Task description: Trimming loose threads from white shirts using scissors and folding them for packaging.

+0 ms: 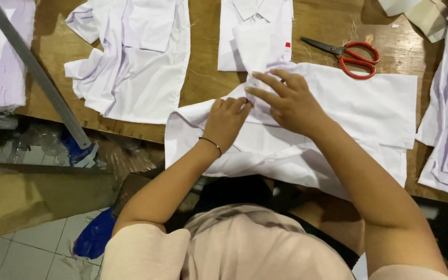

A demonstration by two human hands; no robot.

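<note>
Both hands [257, 106] pinch the white shirt [369, 103].

Garment [338, 111] under both hands: plain white, no pattern. Folded shirt [255, 31] just beyond the hands: white, with a small red tab at its right edge. Scissors [351, 56] beyond the right hand [291, 101]: red handles, dark grey blades. Counter [208, 72]: brown wood. Band on the left hand's [226, 122] wrist: black. Cloth piles left and right of the hands: white with faint lilac shading.
</note>
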